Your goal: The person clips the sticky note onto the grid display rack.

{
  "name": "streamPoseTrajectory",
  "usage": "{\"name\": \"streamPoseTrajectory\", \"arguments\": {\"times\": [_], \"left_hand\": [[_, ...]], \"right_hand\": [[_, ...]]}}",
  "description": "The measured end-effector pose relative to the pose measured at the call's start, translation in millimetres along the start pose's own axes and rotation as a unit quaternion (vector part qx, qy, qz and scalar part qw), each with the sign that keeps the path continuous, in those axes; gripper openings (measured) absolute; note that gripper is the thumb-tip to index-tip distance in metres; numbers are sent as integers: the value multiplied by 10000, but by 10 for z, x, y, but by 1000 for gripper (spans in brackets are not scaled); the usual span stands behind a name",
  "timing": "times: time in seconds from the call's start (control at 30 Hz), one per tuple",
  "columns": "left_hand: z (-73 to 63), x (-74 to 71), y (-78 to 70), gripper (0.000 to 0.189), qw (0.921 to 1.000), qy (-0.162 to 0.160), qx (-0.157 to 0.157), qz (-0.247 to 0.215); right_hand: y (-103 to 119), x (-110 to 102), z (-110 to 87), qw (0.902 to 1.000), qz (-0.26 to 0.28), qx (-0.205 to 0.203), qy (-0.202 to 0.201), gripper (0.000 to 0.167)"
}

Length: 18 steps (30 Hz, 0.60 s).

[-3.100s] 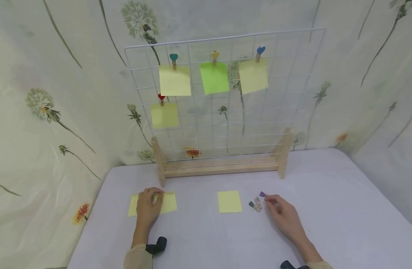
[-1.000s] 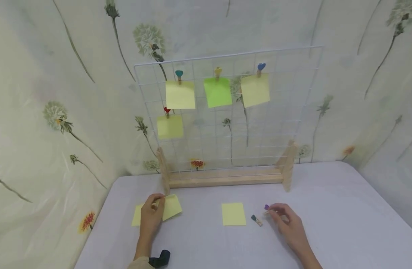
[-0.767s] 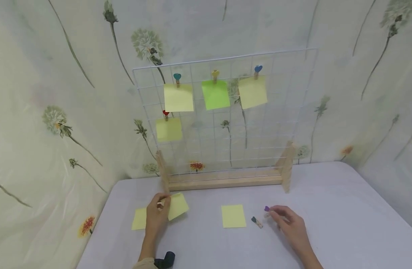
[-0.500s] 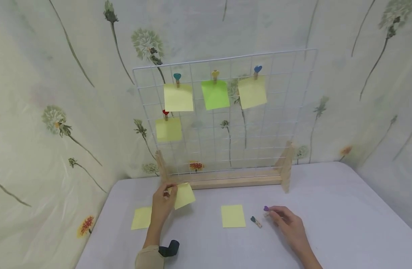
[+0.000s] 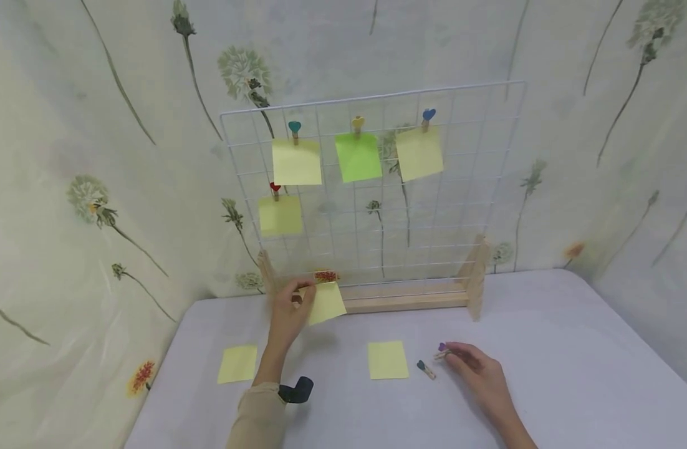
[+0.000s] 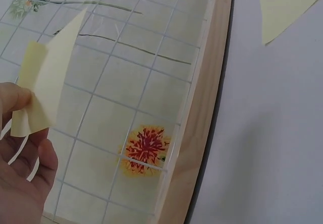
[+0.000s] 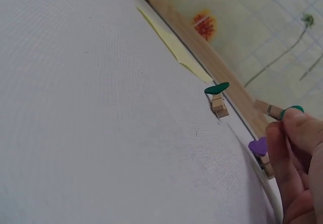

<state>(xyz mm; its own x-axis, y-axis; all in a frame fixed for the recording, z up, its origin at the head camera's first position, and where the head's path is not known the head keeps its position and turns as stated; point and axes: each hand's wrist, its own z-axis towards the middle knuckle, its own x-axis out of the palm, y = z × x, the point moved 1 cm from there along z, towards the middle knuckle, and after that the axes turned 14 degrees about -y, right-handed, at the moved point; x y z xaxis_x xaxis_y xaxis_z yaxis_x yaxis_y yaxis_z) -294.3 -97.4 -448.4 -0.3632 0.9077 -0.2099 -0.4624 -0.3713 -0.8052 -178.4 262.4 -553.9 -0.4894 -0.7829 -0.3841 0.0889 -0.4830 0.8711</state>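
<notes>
My left hand (image 5: pixel 287 318) pinches a yellow sticky note (image 5: pixel 328 303) by its edge, held above the table in front of the rack's lower part. In the left wrist view the note (image 6: pixel 53 82) curves between thumb and fingers. My right hand (image 5: pixel 484 374) pinches a small wooden clothespin (image 7: pixel 272 111) with a green heart, seen in the right wrist view. Close by that hand lies a clothespin with a purple heart (image 7: pixel 258 146), partly hidden by the fingers. Another clothespin with a dark green heart (image 5: pixel 426 369) lies on the table to its left.
Behind stands a white wire grid (image 5: pixel 371 243) on a wooden base (image 5: pixel 405 302). Several notes hang there from heart clothespins, including a green note (image 5: pixel 358 157). Two yellow notes lie on the white table: the left note (image 5: pixel 237 364) and the middle note (image 5: pixel 388 360).
My left hand has lifted a yellow note off the table at the left and carried it up and right toward the rack. The right hand has picked up a clothespin, staying near the others.
</notes>
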Motion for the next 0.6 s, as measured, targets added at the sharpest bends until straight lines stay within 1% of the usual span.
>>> {"name": "streamPoseTrajectory", "arguments": {"times": [0.07,0.17,0.27,0.33,0.43,0.5,0.6], "left_hand": [[23,36,-28,13,10000,-36,83,31],[73,63,-77,13,9998,-75,160,112],[132,82,-138,12,9996,-55,162,223],[172,98,-174,12,9995,-44,121,300],[232,123,-230,12,9992,-56,221,339],[261,140,-258,12,9992,-64,268,282],[291,154,-290,13,9991,-81,371,173]], "right_hand": [[-3,-2,5,9999,152,39,10,33],[19,11,25,9985,523,131,13,33],[67,30,44,9966,803,190,-7,35],[105,37,52,9961,864,200,-31,37],[155,38,50,9956,918,188,-47,37],[179,35,42,9948,1008,152,-26,37],[211,38,25,9925,1219,-16,58,34]]}}
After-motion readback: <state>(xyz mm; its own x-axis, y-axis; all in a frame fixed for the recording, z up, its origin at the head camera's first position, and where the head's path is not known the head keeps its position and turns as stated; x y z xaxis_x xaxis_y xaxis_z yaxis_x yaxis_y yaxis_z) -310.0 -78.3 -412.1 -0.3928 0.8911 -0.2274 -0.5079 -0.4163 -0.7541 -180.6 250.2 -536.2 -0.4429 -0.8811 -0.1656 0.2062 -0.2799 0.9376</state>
